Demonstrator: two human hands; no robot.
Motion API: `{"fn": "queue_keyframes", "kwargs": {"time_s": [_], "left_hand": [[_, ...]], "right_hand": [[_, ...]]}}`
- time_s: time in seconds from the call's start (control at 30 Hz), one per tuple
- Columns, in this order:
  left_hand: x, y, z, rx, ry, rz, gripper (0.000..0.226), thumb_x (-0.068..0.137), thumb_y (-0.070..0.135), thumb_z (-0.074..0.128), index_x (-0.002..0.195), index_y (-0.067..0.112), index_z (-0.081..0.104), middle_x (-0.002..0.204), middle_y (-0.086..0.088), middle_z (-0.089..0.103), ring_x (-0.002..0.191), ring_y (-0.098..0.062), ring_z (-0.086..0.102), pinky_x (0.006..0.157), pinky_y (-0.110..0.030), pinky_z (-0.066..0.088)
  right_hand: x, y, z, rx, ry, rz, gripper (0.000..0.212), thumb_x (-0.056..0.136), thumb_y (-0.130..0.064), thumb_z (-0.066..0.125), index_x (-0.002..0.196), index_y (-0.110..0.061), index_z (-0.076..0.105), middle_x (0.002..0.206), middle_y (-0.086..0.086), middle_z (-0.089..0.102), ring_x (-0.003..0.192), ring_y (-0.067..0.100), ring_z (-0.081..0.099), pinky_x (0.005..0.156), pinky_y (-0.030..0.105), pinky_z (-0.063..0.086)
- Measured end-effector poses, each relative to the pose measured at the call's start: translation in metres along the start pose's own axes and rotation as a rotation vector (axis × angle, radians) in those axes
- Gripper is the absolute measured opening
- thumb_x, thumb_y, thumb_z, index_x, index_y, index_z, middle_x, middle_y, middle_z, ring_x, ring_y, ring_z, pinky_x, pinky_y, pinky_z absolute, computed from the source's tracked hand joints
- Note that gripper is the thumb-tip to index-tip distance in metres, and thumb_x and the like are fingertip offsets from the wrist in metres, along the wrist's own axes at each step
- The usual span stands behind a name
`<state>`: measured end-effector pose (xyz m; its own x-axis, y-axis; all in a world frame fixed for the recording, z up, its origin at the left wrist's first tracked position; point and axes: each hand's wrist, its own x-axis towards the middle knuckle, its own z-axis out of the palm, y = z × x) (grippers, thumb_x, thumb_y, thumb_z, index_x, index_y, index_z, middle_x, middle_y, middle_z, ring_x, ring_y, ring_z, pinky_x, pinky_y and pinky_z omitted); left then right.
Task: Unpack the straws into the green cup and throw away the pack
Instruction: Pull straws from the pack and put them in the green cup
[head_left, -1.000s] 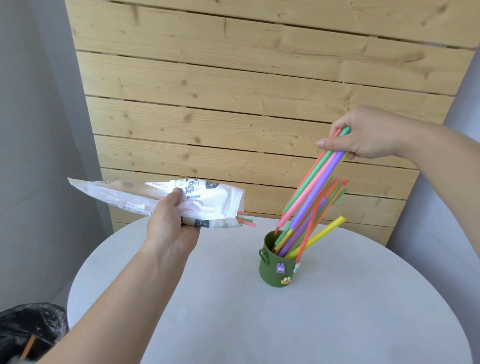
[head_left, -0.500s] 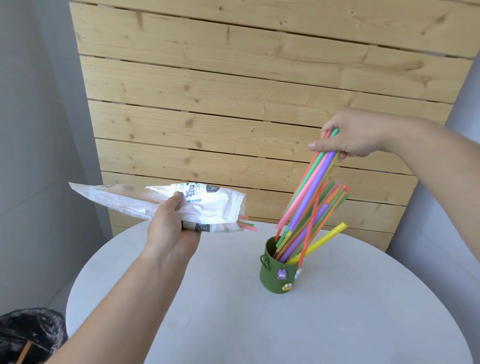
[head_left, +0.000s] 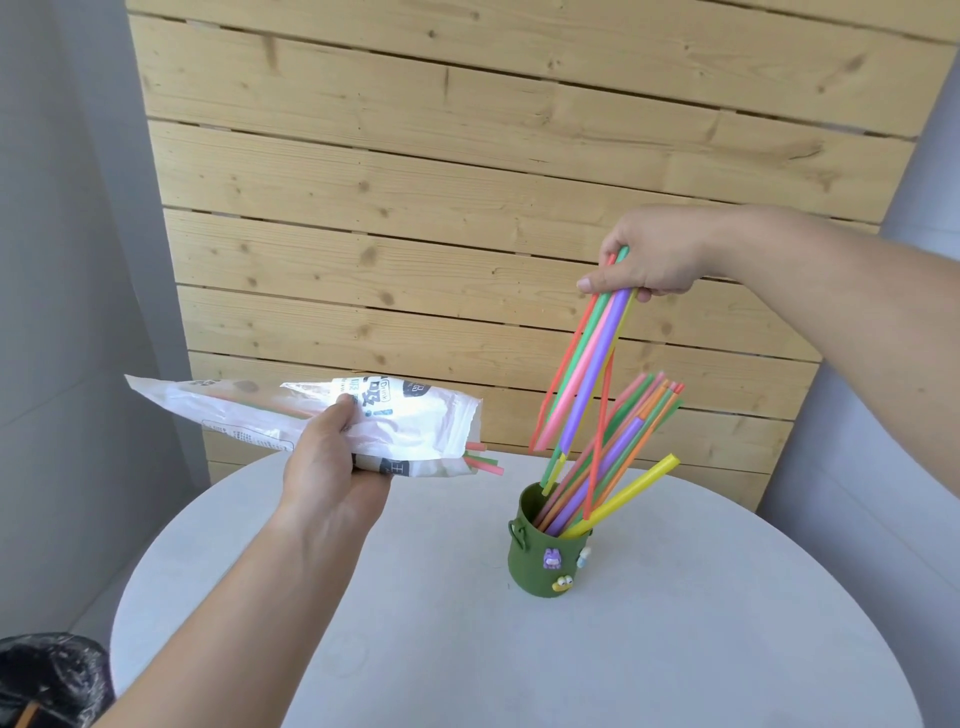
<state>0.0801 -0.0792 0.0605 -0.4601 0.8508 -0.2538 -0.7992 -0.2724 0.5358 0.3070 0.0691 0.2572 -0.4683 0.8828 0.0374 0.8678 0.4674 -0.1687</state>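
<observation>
My right hand (head_left: 657, 254) pinches the top ends of a bundle of coloured straws (head_left: 584, 369), held tilted above the green cup (head_left: 545, 564); most lower ends hang just above the rim. The cup stands on the round white table (head_left: 467, 649) and holds several more straws (head_left: 618, 457) leaning to the right. My left hand (head_left: 332, 467) grips the white plastic straw pack (head_left: 291, 415), held level above the table's left side. A few straw tips (head_left: 483, 462) stick out of its open end, which faces the cup.
A bin lined with a black bag (head_left: 47, 680) sits on the floor at the lower left, beside the table. A wooden plank wall (head_left: 467, 208) stands right behind the table, with grey walls on both sides.
My right hand has lifted the bundle a little, so its lower ends rise toward the cup's rim. The left hand and pack have stayed in place.
</observation>
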Motion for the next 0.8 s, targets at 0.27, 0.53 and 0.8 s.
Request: {"fn": "queue_keyframes", "kwargs": {"time_s": [0.27,0.53,0.8], "left_hand": [[-0.001,0.001,0.0,0.008,0.009,-0.011,0.013,0.104,0.013,0.057,0.114,0.007,0.062,0.1,-0.003,0.066,0.097,-0.024,0.069,0.094,-0.043,0.058],[0.0,-0.002,0.0,0.008,-0.004,-0.005,0.019,0.104,0.013,0.057,0.121,0.006,0.061,0.101,-0.004,0.068,0.102,-0.025,0.07,0.097,-0.045,0.057],[0.002,-0.002,-0.003,0.01,-0.011,-0.005,0.03,0.103,0.013,0.057,0.131,0.002,0.06,0.11,-0.007,0.071,0.113,-0.025,0.072,0.097,-0.048,0.057]], "right_hand": [[0.003,-0.004,0.008,-0.03,0.005,-0.037,0.041,0.088,-0.05,0.069,0.069,-0.015,0.064,0.057,0.007,0.056,0.057,0.027,0.049,0.044,0.023,0.036],[-0.019,0.004,0.012,0.079,0.139,-0.102,0.042,0.089,-0.05,0.067,0.07,-0.013,0.066,0.058,0.006,0.054,0.045,0.012,0.053,0.049,0.025,0.036],[-0.048,0.027,0.034,0.08,0.167,-0.134,0.039,0.089,-0.046,0.068,0.068,-0.013,0.067,0.056,0.006,0.054,0.035,0.001,0.048,0.053,0.027,0.039]]}}
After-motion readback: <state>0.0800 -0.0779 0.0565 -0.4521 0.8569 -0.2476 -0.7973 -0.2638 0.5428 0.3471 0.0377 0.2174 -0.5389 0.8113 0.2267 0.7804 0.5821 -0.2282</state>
